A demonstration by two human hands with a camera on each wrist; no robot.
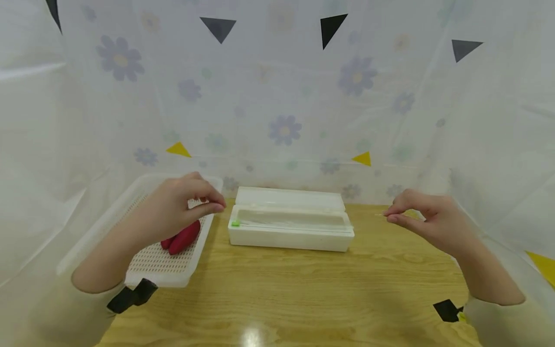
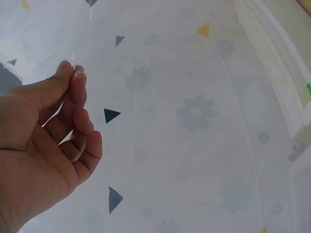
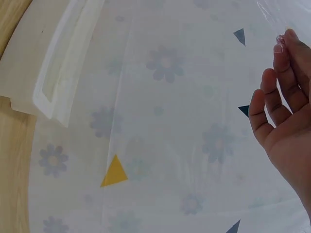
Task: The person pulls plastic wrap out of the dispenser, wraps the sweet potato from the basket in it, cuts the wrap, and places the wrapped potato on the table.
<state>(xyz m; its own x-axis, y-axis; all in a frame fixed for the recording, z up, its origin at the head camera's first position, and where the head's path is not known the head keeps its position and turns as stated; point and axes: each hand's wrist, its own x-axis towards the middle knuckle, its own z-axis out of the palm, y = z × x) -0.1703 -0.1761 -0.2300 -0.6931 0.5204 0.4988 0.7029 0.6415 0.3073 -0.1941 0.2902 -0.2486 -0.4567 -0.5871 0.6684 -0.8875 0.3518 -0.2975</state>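
Note:
A white cling-film box [image 1: 290, 226] lies open on the wooden table [image 1: 303, 289], with a green slider [image 1: 235, 223] at its left end. My left hand [image 1: 208, 205] hovers over a white basket tray [image 1: 173, 267], thumb and forefinger pinched. In the left wrist view that hand [image 2: 73, 70] pinches a corner of clear film [image 2: 77, 51]. My right hand [image 1: 390, 214] is raised right of the box, also pinched. In the right wrist view, clear film [image 3: 269, 12] shows at the tips of that hand [image 3: 282, 43]. The film hardly shows in the head view.
Two dark red oblong things [image 1: 184, 237] lie in the basket tray under my left hand. A translucent flowered curtain [image 1: 282, 120] encloses the table at the back and on both sides. Bare tabletop lies in front of the box.

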